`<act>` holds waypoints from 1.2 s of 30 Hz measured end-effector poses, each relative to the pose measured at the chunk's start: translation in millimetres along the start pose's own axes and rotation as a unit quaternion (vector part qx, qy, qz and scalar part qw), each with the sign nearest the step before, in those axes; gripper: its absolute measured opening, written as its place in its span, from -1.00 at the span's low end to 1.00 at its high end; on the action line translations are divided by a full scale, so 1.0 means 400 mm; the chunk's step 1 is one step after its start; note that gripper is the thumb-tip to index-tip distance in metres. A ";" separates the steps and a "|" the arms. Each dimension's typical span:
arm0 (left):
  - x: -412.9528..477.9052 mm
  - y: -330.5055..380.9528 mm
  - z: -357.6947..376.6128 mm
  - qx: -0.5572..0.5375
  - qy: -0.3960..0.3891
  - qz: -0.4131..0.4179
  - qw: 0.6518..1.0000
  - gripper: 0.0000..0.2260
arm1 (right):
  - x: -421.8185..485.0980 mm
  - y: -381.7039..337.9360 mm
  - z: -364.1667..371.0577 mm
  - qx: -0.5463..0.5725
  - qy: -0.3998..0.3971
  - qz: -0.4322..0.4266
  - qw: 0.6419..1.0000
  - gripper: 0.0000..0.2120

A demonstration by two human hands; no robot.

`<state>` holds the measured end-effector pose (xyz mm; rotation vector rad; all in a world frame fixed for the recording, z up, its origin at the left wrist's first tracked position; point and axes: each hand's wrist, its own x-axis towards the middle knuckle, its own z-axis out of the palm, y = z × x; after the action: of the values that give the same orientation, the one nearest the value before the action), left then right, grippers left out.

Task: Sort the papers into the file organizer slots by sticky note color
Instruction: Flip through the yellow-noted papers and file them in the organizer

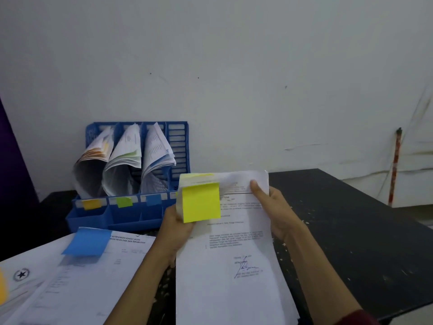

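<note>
Both arms noted. My left hand (177, 227) and right hand (277, 213) are bare, with both forearms uncovered. A dark red sleeve (362, 316) covers my right arm high up, showing only at the lower frame edge.

held papers (234, 266): print blurred, bottom cut off | orange note (1, 287): cut by left edge

The file organizer (179, 146) was blue plastic with a slight sheen, slatted at the back. The papers (229, 289) were plain matt paper, same for the yellow sticky note (201, 202). The bench (351, 231) looked matt black, kinda rough with pale flecks, and the wall (234, 66) was dull, scuffed paint.
</note>
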<state>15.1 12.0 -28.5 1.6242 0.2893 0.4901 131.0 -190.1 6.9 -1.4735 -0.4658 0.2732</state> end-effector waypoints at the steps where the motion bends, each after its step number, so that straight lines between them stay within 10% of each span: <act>1: 0.001 0.021 0.009 0.003 0.010 0.016 1.000 -0.91 | -0.001 -0.021 0.011 -0.013 0.013 -0.013 1.000 -0.62; 20: 0.008 0.251 0.135 0.091 0.134 0.193 0.968 -0.71 | -0.058 -0.236 0.058 -0.179 0.077 -0.258 0.946 -0.82; 28: -0.014 0.241 0.147 0.035 0.160 0.264 0.951 -0.93 | -0.074 -0.221 0.038 -0.129 0.086 -0.303 0.940 -0.86; 36: -0.045 0.088 0.169 0.021 0.162 0.152 0.975 -0.84 | -0.083 -0.001 0.042 -0.116 0.109 -0.187 0.969 -0.74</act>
<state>28.0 -59.6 -0.1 1.6342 0.2952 0.9950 93.7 -190.3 3.5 -1.5848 -0.6007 -0.2486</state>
